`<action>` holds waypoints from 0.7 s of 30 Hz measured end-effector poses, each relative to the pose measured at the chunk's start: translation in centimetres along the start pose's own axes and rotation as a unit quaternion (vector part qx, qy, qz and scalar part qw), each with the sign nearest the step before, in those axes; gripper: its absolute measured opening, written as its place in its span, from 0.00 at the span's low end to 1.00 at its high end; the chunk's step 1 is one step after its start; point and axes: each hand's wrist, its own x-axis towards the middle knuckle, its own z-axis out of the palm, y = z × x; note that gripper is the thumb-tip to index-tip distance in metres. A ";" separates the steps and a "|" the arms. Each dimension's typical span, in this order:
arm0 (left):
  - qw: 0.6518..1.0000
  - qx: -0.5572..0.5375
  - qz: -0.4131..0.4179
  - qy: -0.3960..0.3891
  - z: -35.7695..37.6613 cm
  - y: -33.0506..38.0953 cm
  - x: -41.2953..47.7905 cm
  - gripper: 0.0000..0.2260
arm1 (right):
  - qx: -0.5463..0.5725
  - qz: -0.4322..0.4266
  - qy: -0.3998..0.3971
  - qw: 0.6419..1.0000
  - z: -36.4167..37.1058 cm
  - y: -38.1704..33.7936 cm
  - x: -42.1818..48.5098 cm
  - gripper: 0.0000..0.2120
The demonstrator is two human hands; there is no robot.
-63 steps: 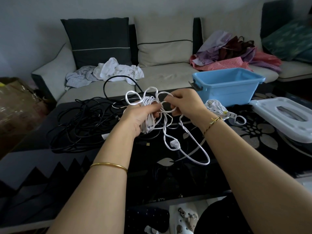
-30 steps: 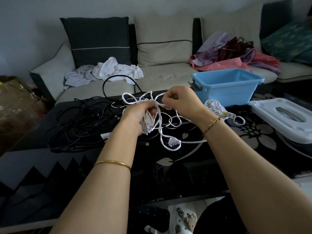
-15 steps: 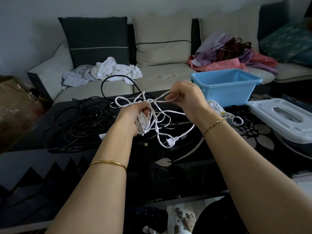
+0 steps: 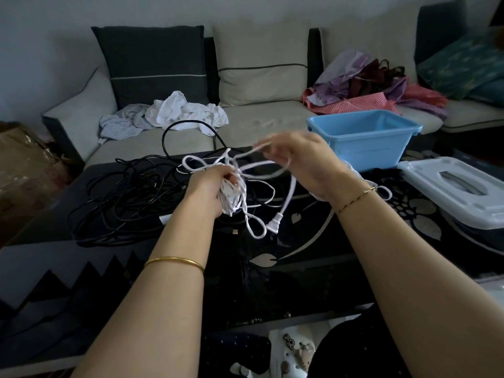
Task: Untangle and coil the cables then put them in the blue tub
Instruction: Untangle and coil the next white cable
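My left hand (image 4: pixel 207 188) grips a bunch of tangled white cable (image 4: pixel 240 186) above the dark glass table (image 4: pixel 286 268). My right hand (image 4: pixel 302 162) pinches a strand of the same cable and holds it up to the right. The cable's white plug (image 4: pixel 274 224) hangs below the hands beside a small loop. A tangle of black cables (image 4: pixel 122 197) lies on the table to the left. The blue tub (image 4: pixel 365 140) stands at the table's far right edge, and nothing shows inside it. Another white cable end (image 4: pixel 383 190) lies behind my right wrist.
A white plastic lid (image 4: pixel 458 186) lies on the table at the right. Behind the table stands a sofa (image 4: pixel 261 124) with cushions, white cloths (image 4: pixel 185 110) and a heap of coloured clothes (image 4: pixel 365 85). A brown wrapped box (image 4: pixel 21 165) sits at the left.
My right hand has lifted and drawn a white strand up and to the right, away from the bunch. The plug has come off the table and now hangs in the air.
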 end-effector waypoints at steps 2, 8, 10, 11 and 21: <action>0.999 0.012 0.005 0.035 -0.3 -0.1 0.3 0.10 | 0.212 0.012 0.006 0.977 -0.1 -0.4 0.1 0.19; 0.996 0.060 0.069 0.024 0.7 -0.2 -0.6 0.09 | -0.145 0.065 0.110 0.981 0.4 0.5 0.5 0.15; 0.992 0.096 0.079 0.014 0.8 -0.3 -0.5 0.04 | -0.334 0.085 0.049 0.938 1.0 0.8 0.3 0.14; 0.991 0.109 0.082 0.006 0.9 -0.4 -0.3 0.02 | -0.410 0.099 0.013 0.907 1.3 1.0 0.2 0.16; 0.992 0.106 0.053 -0.048 1.4 -0.5 -1.0 0.07 | -0.487 0.039 -0.053 0.871 1.7 2.1 0.2 0.11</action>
